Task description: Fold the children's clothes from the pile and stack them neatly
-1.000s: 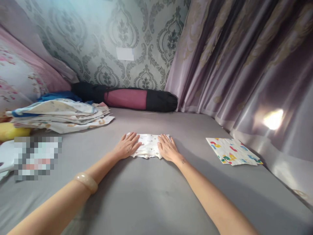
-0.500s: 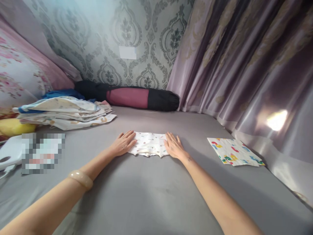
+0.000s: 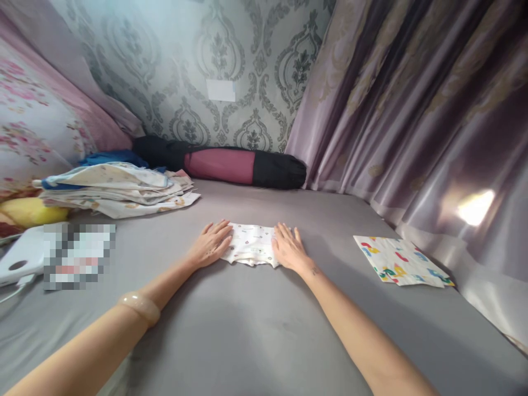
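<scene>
A small white cloth garment (image 3: 251, 243) with tiny printed figures lies folded into a flat band on the grey bed sheet (image 3: 247, 319). Flat on its left end rests my left hand (image 3: 212, 243), fingers stretched out. My right hand (image 3: 289, 246) lies the same way over the right end, its fingers a little apart. Both palms face down and cover the garment's ends. The wavy lower edge shows between them. To the right is a folded white cloth (image 3: 402, 261) with red, yellow, blue and green shapes, apart from my hands.
A stack of folded cloths (image 3: 124, 190) lies at the left, beside a yellow object (image 3: 33, 213). A white device (image 3: 25, 256) with a cable and a blurred item (image 3: 82, 257) are nearer. A long black and maroon bag (image 3: 218, 165) lies along the wall; a curtain (image 3: 391, 110) hangs right.
My right hand has slid slightly inward over the garment's right end, and my left hand also covers a bit more. The whole view has shifted slightly.
</scene>
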### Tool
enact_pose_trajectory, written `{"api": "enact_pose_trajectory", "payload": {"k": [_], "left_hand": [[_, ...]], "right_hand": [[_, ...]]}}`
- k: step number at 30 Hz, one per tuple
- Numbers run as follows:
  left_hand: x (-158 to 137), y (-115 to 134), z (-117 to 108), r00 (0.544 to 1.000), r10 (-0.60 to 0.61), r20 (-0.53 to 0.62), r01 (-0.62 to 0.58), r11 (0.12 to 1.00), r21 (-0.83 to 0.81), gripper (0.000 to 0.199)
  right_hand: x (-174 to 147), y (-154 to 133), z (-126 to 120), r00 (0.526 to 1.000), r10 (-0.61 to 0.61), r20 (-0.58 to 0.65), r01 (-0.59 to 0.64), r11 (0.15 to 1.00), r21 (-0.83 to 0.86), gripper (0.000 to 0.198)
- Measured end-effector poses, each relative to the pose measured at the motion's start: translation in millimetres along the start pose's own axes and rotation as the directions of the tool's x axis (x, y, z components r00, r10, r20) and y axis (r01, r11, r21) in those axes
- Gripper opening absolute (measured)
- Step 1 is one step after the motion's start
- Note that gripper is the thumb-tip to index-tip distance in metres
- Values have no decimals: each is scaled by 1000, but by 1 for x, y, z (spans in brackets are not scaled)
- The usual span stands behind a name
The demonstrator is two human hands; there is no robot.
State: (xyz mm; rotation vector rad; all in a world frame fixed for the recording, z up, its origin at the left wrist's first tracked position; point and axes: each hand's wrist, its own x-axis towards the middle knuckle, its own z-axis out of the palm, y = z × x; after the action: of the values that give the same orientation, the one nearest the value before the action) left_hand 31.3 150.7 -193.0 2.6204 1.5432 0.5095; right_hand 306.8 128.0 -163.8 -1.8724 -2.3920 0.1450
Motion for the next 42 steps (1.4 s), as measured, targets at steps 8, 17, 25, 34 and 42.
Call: {"api": "enact_pose_trajectory", "payload": {"k": [8, 17, 25, 34, 42], "left_hand": [[-1, 2, 2, 997, 74, 29, -74, 997, 18, 53], [-2, 2, 1, 998, 58, 21, -57, 998, -11, 54], [0, -2, 5, 997, -53, -54, 49, 995, -88, 51], [2, -1, 0, 977, -187, -100, 168, 970, -174, 48], [5, -9, -1, 934, -334, -125, 272, 895, -353, 48]], "right_hand": [[7, -34, 12, 999, -46, 9, 44, 993, 113, 60], [7, -33, 14, 999, -33, 20, 30, 993, 114, 59], [16, -59, 6, 999, -41, -31, 45, 986, 159, 58], [31, -82, 18, 994, -92, -62, 99, 988, 118, 55], [34, -87, 12, 997, -82, -10, 82, 992, 96, 54]]}}
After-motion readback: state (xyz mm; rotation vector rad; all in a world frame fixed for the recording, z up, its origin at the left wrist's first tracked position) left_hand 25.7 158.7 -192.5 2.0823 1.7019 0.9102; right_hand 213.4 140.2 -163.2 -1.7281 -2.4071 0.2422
